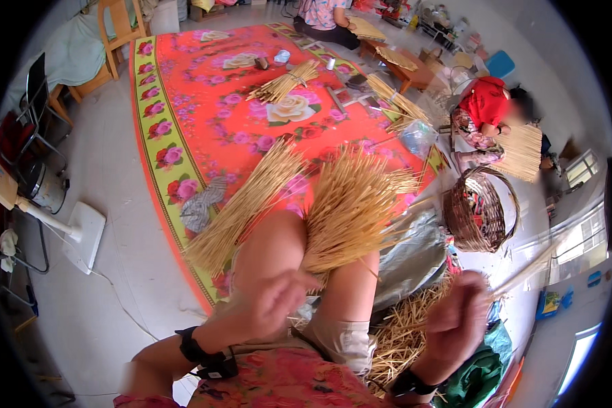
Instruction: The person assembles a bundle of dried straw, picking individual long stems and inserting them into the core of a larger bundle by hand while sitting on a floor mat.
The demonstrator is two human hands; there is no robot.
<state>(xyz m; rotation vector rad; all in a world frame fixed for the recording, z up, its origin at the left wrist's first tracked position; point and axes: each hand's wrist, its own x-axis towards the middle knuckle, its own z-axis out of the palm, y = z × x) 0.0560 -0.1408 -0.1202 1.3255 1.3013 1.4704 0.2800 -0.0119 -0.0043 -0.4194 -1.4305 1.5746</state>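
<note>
Straw bundle (352, 207) lies just ahead of the left hand (277, 301) (loosely curled, hold unclear), probably light, stiff, brittle, best taken mid-length; right hand (457, 316) closed round a pale stalk (532, 267).

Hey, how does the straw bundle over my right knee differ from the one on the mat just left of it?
The knee bundle fans out broadly; the mat bundle lies in a narrower sheaf. The knee bundle looks deeper gold, the mat bundle paler. Both are made of many thin stalks.
</note>
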